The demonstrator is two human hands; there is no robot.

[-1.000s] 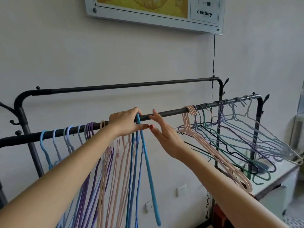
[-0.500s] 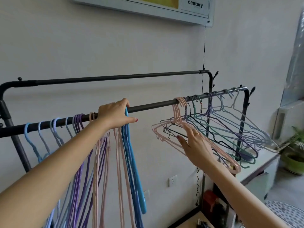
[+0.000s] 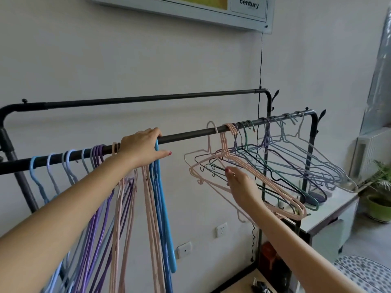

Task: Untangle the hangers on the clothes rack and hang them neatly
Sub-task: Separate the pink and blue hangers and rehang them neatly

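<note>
Clothes rack (image 3: 190,134) w/ 2 black bars: back bar bare, front bar carries all the hangers.

Left hand (image 3: 141,148) lies over the front bar, fingers curled on top, thumb stretched out to the right, red nail showing. It presses on the hook of a bright blue hanger (image 3: 164,208), which hangs straight down just under the hand. Whether the fingers actually clamp that hook, can't tell.

Left of that hand, the tidy group (image 3: 101,208) hangs flat, edge-on: approx 5 light-blue hooks on the bar, then 3 or 4 purple, then pink ones, partly hidden by the forearm. Under the hand, several pink and approx 3 blue. Exact nos. not countable where they overlap.

Right hand (image 3: 240,182) is open, fingers extended, reaching into the tangled bunch (image 3: 275,166) on the right part of the bar; fingertips touch the wire of the pink hangers (image 3: 211,166), not closed round them. 1 pink hook sits apart, left of the pink cluster of approx 3.

Behind the pink: 1 black, 2-3 green, several purple and pale grey-blue, all swung out sideways and interlocked.

Desk (image 3: 330,216) sits under the right end, 1 potted plant (image 3: 380,199) beside it. 2 wall sockets (image 3: 221,230) below the bar.
</note>
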